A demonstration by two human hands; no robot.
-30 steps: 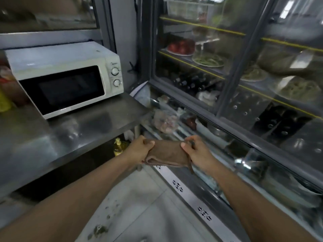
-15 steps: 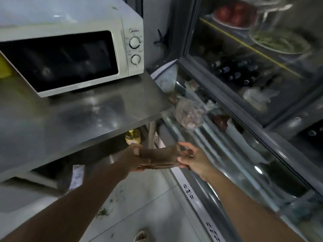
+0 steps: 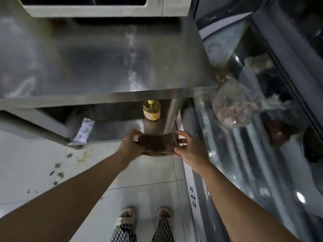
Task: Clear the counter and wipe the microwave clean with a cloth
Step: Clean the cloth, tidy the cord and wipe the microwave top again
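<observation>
A folded brown cloth (image 3: 157,144) is held low in front of me, below the counter's front edge. My left hand (image 3: 130,145) grips its left end and my right hand (image 3: 187,149) pinches its right end between thumb and fingers. The white microwave (image 3: 108,9) stands at the back of the steel counter (image 3: 104,58); only its bottom edge shows at the top of the view. The counter surface in front of it is bare, with smears and glare.
A yellow oil bottle (image 3: 151,110) and a white packet (image 3: 83,131) sit on the lower shelf under the counter. A glass-topped chest freezer (image 3: 244,137) with bagged food runs along the right. My feet stand on the tiled floor (image 3: 145,186), which has stains at the left.
The view has tilted steeply down, so the microwave has slid to the top edge. Both hands still hold the cloth and have stayed low in front of the shelf.
</observation>
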